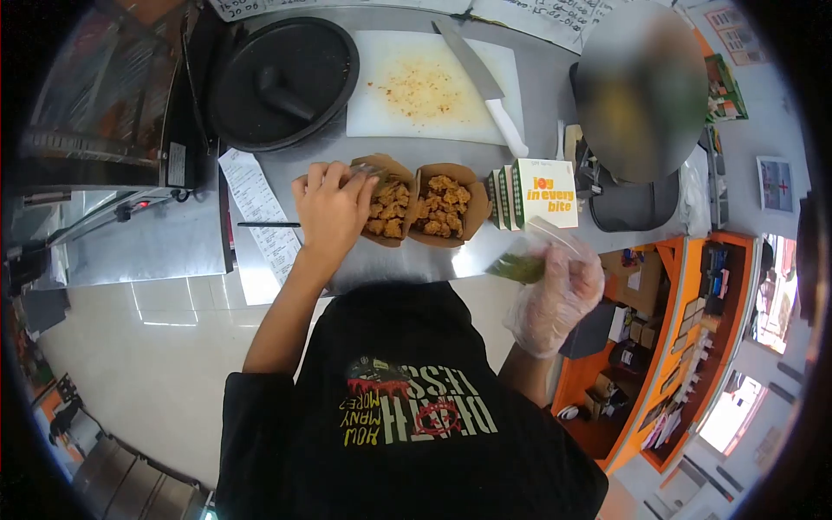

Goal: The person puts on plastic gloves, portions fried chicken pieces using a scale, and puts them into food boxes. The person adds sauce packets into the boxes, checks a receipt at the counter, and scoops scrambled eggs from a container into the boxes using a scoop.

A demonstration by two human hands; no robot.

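Landmark: white cutting board (416,52), near edge facing the wearer.

Clear packet (518,267), green contents, one. Off the board's near right corner, in the gloved right hand (559,295); thumb and fingers pinched closed on its edge. Probably light, limp and slick; best held by the flat plastic margin, off the filling.

Left box (382,240) and right box (476,206), cardboard, open, side by side just nearer the wearer than the board; brown fried pieces (442,206) in both. Likely light, with thin walls that bend; best supported low on the sides. Pieces look crisp, apt to crumble.

Left hand (334,204), bare, at the left box's outer edge: fingers curled and close together; cannot tell what their tips grip.
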